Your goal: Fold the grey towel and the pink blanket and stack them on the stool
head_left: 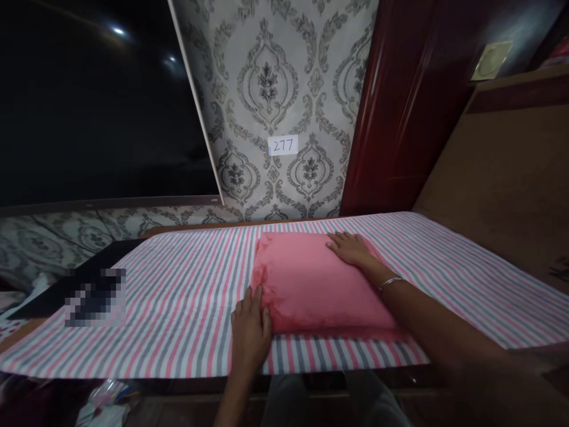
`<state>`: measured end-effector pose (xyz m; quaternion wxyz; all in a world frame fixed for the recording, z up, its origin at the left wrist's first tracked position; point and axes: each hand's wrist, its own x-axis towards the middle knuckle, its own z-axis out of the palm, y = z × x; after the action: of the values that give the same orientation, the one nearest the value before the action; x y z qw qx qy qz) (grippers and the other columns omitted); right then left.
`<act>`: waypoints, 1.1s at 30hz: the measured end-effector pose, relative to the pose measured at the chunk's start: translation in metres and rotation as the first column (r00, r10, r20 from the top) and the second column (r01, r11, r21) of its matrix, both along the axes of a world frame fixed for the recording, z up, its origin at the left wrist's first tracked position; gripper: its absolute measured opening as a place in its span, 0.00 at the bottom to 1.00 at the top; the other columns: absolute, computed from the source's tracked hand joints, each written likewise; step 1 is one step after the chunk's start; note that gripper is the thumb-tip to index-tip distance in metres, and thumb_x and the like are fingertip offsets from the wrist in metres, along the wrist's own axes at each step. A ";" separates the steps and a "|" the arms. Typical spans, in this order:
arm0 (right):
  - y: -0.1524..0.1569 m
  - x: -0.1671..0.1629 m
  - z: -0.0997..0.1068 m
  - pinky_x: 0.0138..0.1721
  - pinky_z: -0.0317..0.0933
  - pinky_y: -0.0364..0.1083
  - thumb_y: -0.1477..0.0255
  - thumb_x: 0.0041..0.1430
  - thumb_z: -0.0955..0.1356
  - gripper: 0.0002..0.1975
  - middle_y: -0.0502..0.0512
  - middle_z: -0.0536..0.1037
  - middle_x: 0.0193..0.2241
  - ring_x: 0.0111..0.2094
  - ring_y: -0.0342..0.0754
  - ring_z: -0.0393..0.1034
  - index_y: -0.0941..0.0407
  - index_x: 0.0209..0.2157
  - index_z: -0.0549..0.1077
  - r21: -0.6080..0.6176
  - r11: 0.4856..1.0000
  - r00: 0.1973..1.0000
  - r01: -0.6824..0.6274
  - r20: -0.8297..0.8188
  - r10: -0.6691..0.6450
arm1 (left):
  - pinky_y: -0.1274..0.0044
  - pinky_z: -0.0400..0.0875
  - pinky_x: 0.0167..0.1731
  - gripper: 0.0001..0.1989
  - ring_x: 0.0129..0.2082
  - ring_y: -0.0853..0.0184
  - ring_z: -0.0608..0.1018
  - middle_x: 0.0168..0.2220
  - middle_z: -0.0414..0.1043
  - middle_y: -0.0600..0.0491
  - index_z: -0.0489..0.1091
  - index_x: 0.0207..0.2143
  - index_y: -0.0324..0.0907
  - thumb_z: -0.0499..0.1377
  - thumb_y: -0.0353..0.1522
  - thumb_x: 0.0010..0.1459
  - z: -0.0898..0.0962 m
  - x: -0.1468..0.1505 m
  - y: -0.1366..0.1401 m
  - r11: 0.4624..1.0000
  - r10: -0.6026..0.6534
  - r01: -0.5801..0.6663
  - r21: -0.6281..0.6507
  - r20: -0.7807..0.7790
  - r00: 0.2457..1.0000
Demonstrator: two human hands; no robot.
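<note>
A pink cushion (306, 284), squarish with a darker, puckered edge along its left and front, lies flat on a striped cloth (191, 290) in pink, grey and white. My left hand (251, 326) rests at the cushion's front left side, fingers stretched forward, touching its edge. Across the far right corner of the cushion, my right hand (349, 248) lies flat with its fingers spread, a silver bangle on that wrist. Neither hand grips anything.
The cloth covers a table whose wooden back edge (213, 225) meets a patterned wall. A large dark screen (102, 107) stands at the left, a cardboard box (502, 184) at the right. A white label (283, 145) reading 277 is on the wall. Below left lie plastic bags (104, 400).
</note>
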<state>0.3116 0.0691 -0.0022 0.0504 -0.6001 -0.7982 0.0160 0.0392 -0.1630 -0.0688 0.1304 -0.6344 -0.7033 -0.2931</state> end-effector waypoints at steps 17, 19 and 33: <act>-0.047 -0.143 0.030 0.68 0.35 0.64 0.55 0.69 0.54 0.33 0.56 0.45 0.72 0.72 0.56 0.36 0.50 0.71 0.49 -0.012 0.862 0.858 -0.507 -0.104 0.503 | 0.59 0.70 0.48 0.24 0.52 0.52 0.75 0.61 0.67 0.36 0.65 0.62 0.38 0.48 0.31 0.65 0.003 0.004 -0.005 1.000 0.013 -0.012 -0.019 0.032 0.999; -0.046 -0.164 0.022 0.68 0.33 0.64 0.54 0.69 0.54 0.33 0.56 0.45 0.72 0.72 0.56 0.36 0.51 0.71 0.49 -0.056 0.830 0.830 -0.555 -0.104 0.548 | 0.59 0.70 0.48 0.24 0.52 0.52 0.74 0.61 0.67 0.36 0.65 0.62 0.38 0.48 0.31 0.66 0.002 0.004 -0.006 1.000 0.014 -0.013 -0.023 0.029 0.999; 0.024 -0.087 0.012 0.64 0.44 0.64 0.54 0.70 0.50 0.32 0.63 0.66 0.64 0.64 0.60 0.59 0.53 0.67 0.61 -0.098 0.962 0.967 -0.256 -0.024 0.254 | 0.57 0.69 0.49 0.24 0.54 0.52 0.72 0.63 0.65 0.39 0.63 0.64 0.42 0.47 0.31 0.67 -0.007 0.003 -0.005 1.000 -0.001 0.001 0.008 0.077 0.997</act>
<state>0.2246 0.0927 0.0097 0.0223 -0.4940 -0.8667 0.0659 0.0421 -0.1678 -0.0754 0.1058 -0.6225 -0.7062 -0.3203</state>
